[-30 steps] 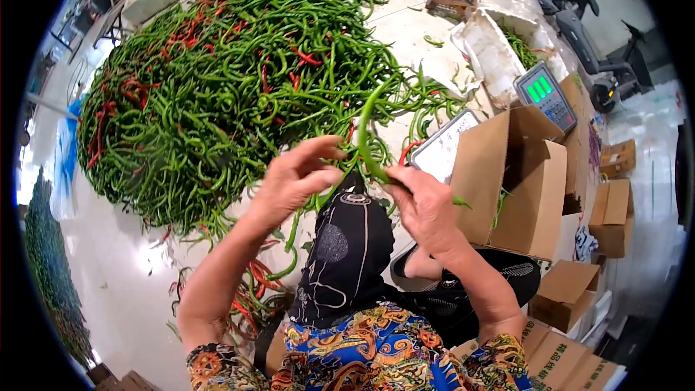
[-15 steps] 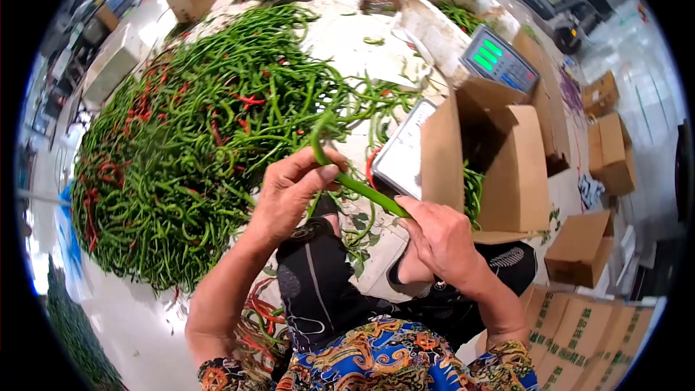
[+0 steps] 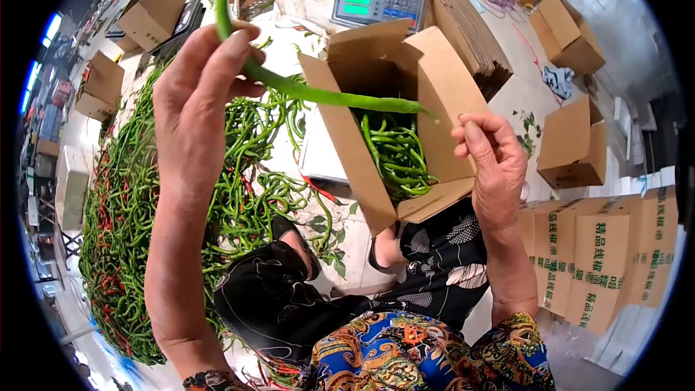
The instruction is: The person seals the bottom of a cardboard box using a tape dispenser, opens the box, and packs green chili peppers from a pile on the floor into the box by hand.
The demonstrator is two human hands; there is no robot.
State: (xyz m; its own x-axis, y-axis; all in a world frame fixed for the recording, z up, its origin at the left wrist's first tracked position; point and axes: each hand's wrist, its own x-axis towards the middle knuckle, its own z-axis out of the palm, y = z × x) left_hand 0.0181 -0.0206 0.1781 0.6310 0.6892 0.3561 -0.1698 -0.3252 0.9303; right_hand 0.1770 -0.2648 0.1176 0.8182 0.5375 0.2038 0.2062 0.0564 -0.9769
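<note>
A long, curved green chili pepper [image 3: 333,95] is pinched between the thumb and fingers of my left hand [image 3: 199,90], raised at the upper left. Its far end reaches over the open cardboard box [image 3: 347,152], inside which lie several green chili peppers [image 3: 398,159]. Beside the box's right flap is my right hand [image 3: 496,163], apart from the pepper's end. Its fingers are curled and its thumb is pressed near the fingertips; whatever they hold, if anything, is too small to name.
A big heap of green and red peppers [image 3: 130,246] covers the floor at left. The box stands on a scale platform [image 3: 318,148], behind which is a lit display [image 3: 380,1]. Flattened cartons [image 3: 463,22] stand behind at right; printed boxes [image 3: 594,253] lie lower right.
My view has turned to the right. My left hand has lifted the pepper and brought it over the box. My right hand has come off the pepper's end and moved right.
</note>
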